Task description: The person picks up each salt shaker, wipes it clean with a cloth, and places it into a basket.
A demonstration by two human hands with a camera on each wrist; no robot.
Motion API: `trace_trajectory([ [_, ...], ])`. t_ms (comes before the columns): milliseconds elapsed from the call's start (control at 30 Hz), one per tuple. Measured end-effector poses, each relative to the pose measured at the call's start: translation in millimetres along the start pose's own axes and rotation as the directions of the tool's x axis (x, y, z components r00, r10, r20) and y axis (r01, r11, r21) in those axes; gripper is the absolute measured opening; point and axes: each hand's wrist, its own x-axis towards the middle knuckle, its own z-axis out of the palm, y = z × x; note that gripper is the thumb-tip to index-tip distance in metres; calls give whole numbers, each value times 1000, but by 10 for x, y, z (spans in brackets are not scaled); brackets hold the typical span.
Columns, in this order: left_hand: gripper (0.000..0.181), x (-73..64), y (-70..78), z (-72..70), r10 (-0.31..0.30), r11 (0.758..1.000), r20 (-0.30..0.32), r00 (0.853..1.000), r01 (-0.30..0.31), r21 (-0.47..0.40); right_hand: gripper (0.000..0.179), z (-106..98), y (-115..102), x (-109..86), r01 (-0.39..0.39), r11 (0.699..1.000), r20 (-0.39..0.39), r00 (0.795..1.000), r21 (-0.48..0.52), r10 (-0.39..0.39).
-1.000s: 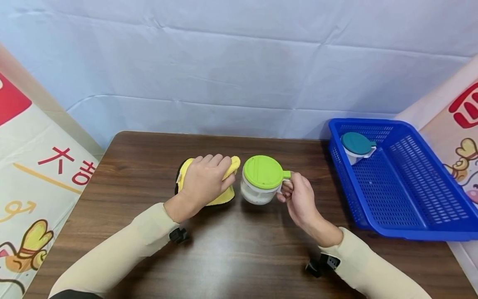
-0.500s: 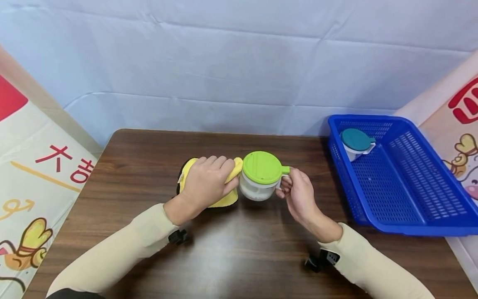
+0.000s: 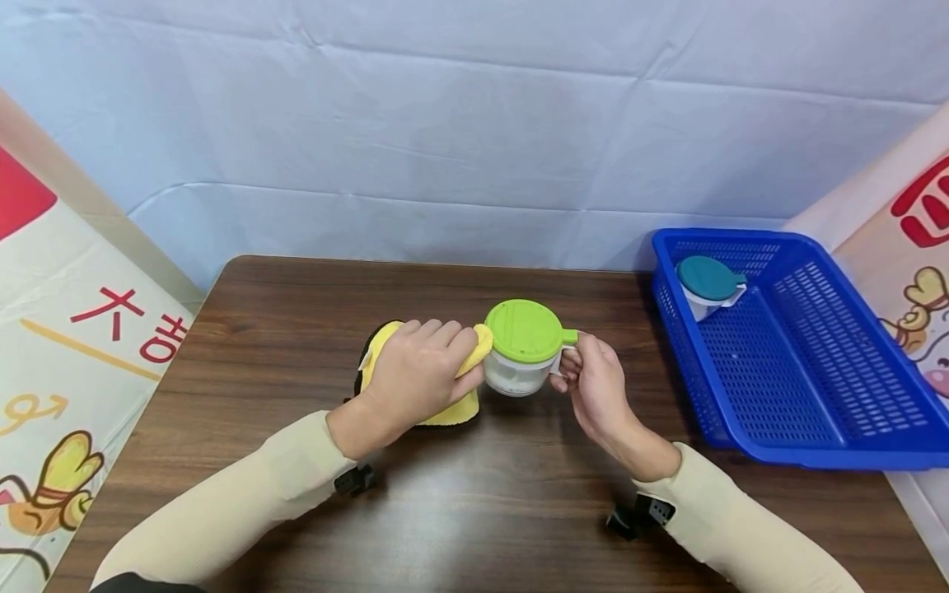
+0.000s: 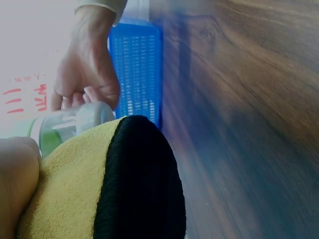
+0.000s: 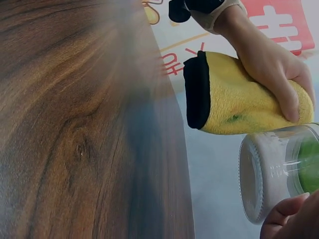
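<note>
My left hand [image 3: 418, 375] grips a folded yellow cloth [image 3: 452, 409] with a black border. The cloth's rolled upper edge meets the left side of a clear seasoning jar [image 3: 516, 375], which has a bright green lid [image 3: 523, 331]. My right hand [image 3: 596, 387] holds this jar by its handle. Seen from the right wrist, the jar [image 5: 255, 172] is lifted off the table with white contents inside, and the cloth [image 5: 232, 97] lies against its side. In the left wrist view the cloth [image 4: 75, 184] covers part of the jar, and my right hand [image 4: 89, 74] shows behind it.
A blue plastic basket [image 3: 808, 455] stands at the right of the brown wooden table [image 3: 474, 511]. Inside its back left corner leans another jar with a teal lid [image 3: 707, 277]. A pale cloth backdrop [image 3: 460, 132] hangs behind the table.
My left hand has shifted slightly right and nearer to me with the cloth, closing the gap to the jar. The right hand keeps its hold on the handle and has barely moved.
</note>
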Motion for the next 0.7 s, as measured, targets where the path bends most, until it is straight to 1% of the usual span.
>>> trace_trajectory([
  [200, 15, 28, 100, -42, 13, 1000, -8, 1000, -13, 6, 36, 2, 3, 7, -2, 1000, -11, 1000, 4, 2],
  [267, 15, 46, 149, -60, -3, 1000, -13, 1000, 4, 20, 37, 8, 8, 13, 1, 1000, -12, 1000, 6, 0],
  [433, 20, 108, 269, -103, -76, 995, -9, 997, 76, 68, 37, 20, 19, 26, 12, 1000, -17, 1000, 6, -12],
  [500, 22, 131, 310, -115, -91, 992, -5, 996, 91, 87, 37, 19, 23, 27, 13, 1000, -21, 1000, 6, -13],
  [600, 22, 164, 373, -131, -94, 990, 7, 996, 93, 107, 38, 16, 29, 25, 14, 1000, -25, 1000, 1, -14],
  [700, 21, 196, 445, -132, -82, 991, 20, 996, 80, 109, 37, 20, 37, 21, 15, 1000, -20, 1000, -1, -15],
])
